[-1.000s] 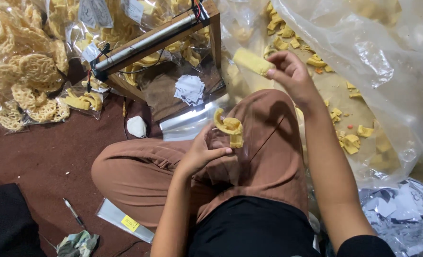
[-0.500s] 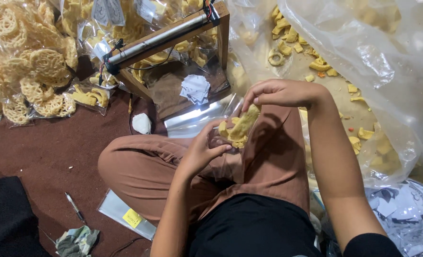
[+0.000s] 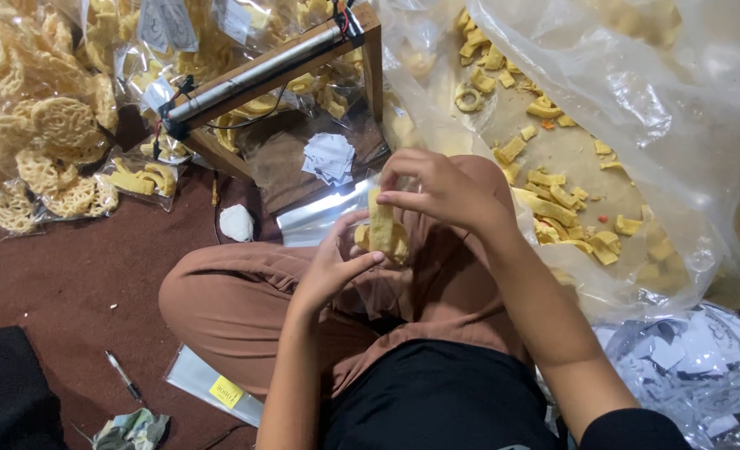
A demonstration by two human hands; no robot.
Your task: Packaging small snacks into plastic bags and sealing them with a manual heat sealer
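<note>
Head camera looks down at a person sitting cross-legged on a dark red floor (image 3: 78, 283). Both hands meet above the lap. The right hand (image 3: 445, 187) pinches a long yellow cracker stick (image 3: 380, 221) between thumb and fingers and holds it upright. The left hand (image 3: 332, 262) is curled around a small clear bag (image 3: 387, 258) with its thumb pressed on the front, and the bag has a few yellow crackers in it. The lower end of the stick touches the crackers at the mouth of the bag. To the right lies a big clear plastic sheet (image 3: 678, 125) with many loose yellow crackers (image 3: 553, 196) scattered on it. Up ahead stands a wooden frame with a metal bar (image 3: 262, 71), and a little stack of white paper slips (image 3: 330, 157) sits under it. Filled bags of round lacy crackers (image 3: 45, 142) are piled at the far left. A pen (image 3: 122, 377) lies on the floor near the left knee, just beside a flat clear bag with a yellow sticker (image 3: 212, 385).
</note>
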